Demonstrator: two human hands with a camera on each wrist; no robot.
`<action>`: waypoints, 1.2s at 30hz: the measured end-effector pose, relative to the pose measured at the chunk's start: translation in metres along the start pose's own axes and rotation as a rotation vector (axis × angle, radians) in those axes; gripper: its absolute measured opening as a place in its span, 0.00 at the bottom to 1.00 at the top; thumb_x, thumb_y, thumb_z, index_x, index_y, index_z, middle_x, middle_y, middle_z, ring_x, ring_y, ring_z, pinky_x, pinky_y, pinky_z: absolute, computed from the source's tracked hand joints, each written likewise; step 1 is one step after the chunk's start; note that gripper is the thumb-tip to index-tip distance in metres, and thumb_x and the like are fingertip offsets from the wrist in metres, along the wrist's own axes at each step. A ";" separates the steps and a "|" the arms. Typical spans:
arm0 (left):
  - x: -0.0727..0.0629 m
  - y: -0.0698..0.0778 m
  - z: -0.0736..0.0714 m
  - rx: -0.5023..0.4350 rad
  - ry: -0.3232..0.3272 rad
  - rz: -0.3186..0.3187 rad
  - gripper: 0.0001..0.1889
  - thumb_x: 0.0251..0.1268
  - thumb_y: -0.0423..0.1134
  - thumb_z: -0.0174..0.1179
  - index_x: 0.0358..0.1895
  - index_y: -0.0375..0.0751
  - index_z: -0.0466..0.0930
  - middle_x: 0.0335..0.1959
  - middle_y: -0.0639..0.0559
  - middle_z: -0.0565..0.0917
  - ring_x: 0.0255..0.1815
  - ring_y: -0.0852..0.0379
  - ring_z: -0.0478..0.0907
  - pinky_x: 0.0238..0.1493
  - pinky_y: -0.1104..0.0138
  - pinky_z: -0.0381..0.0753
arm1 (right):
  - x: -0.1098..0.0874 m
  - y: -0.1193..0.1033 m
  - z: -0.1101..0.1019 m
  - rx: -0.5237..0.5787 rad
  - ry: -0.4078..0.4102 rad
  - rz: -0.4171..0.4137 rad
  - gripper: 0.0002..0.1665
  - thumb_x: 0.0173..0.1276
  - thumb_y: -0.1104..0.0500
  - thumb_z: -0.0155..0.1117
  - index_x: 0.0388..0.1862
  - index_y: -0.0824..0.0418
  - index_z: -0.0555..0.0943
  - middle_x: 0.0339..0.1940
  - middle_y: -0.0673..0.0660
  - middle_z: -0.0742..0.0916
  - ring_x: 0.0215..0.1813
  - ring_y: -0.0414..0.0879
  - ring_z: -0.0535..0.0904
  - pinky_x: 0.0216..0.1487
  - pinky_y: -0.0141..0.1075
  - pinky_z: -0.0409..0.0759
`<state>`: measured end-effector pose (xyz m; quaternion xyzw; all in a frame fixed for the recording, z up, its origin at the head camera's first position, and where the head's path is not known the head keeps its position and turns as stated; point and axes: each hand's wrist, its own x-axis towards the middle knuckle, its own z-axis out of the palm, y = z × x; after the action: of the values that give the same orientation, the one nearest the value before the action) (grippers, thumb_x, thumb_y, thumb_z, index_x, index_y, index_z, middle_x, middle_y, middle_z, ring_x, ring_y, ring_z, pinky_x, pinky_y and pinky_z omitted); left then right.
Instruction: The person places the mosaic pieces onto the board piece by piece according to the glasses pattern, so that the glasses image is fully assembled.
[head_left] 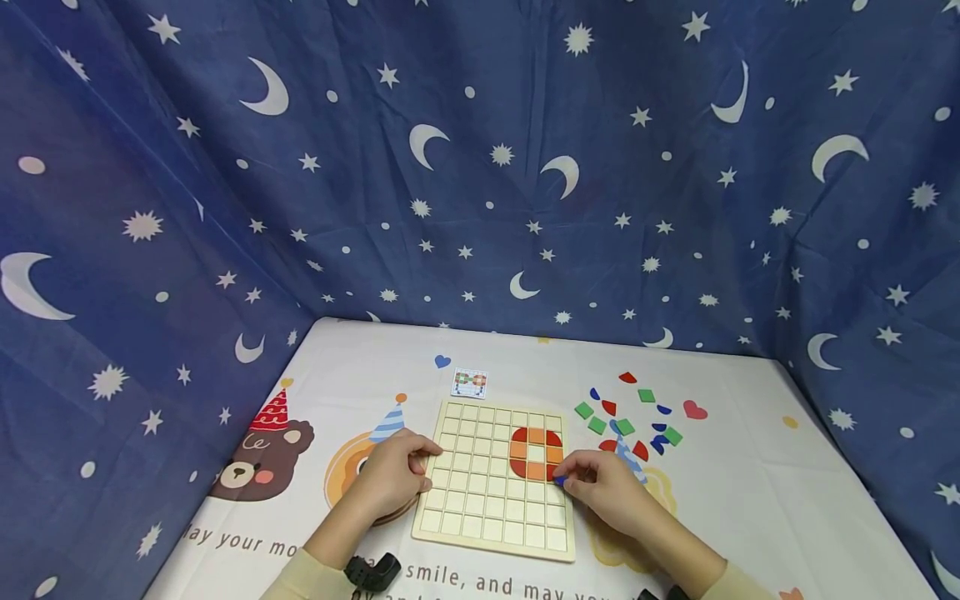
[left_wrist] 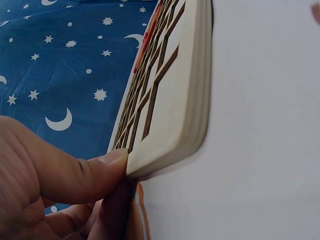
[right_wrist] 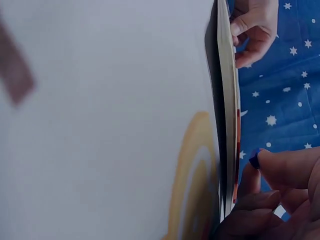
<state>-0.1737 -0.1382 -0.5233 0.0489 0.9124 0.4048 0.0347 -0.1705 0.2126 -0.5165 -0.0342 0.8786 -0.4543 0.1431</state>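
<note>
A pale wooden grid board lies on the table, with a ring of red corner pieces and orange squares set in its right part. My left hand grips the board's left edge, the thumb on top near a corner in the left wrist view. My right hand pinches a small blue piece between thumb and fingertip. In the head view this hand is over the board's right edge, just below the red and orange ring. Part of the blue piece is hidden by the fingers.
Several loose green squares, red pieces and blue pieces lie to the right of the board. A small pattern card sits behind it. The white tablecloth is printed with cartoon animals; a blue starry curtain hangs around.
</note>
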 end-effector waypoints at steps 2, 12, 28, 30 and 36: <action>0.000 0.000 0.000 -0.002 -0.002 -0.003 0.24 0.48 0.22 0.78 0.49 0.51 0.92 0.33 0.56 0.79 0.30 0.61 0.73 0.36 0.68 0.73 | -0.002 -0.002 0.002 -0.022 0.003 0.003 0.10 0.72 0.66 0.70 0.40 0.50 0.90 0.35 0.50 0.86 0.42 0.47 0.76 0.41 0.32 0.73; 0.001 -0.001 0.000 -0.003 -0.004 0.004 0.24 0.48 0.22 0.78 0.49 0.50 0.92 0.33 0.55 0.79 0.31 0.61 0.73 0.36 0.68 0.73 | -0.004 -0.004 0.006 -0.082 0.004 -0.013 0.10 0.71 0.65 0.72 0.37 0.49 0.90 0.31 0.47 0.85 0.41 0.45 0.76 0.43 0.33 0.72; 0.002 -0.001 0.002 -0.001 -0.003 -0.022 0.25 0.48 0.22 0.78 0.48 0.53 0.92 0.33 0.57 0.79 0.32 0.61 0.74 0.37 0.67 0.73 | -0.003 -0.003 0.004 -0.143 -0.030 -0.014 0.09 0.70 0.65 0.74 0.37 0.48 0.90 0.32 0.48 0.85 0.40 0.44 0.78 0.39 0.30 0.75; 0.002 -0.001 0.001 -0.004 -0.006 -0.025 0.25 0.48 0.22 0.78 0.48 0.53 0.92 0.33 0.57 0.79 0.32 0.61 0.74 0.37 0.68 0.73 | -0.002 -0.004 0.002 -0.157 -0.033 -0.011 0.12 0.70 0.66 0.73 0.36 0.46 0.90 0.33 0.47 0.85 0.41 0.45 0.77 0.40 0.30 0.75; 0.002 -0.001 0.001 -0.004 -0.015 -0.024 0.25 0.48 0.23 0.78 0.49 0.53 0.92 0.33 0.56 0.79 0.31 0.60 0.74 0.37 0.67 0.73 | -0.002 -0.002 0.000 -0.189 -0.055 -0.030 0.12 0.69 0.63 0.76 0.37 0.44 0.90 0.32 0.48 0.83 0.42 0.45 0.77 0.40 0.30 0.74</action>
<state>-0.1753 -0.1376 -0.5245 0.0409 0.9120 0.4056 0.0463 -0.1689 0.2116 -0.5147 -0.0730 0.9128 -0.3702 0.1564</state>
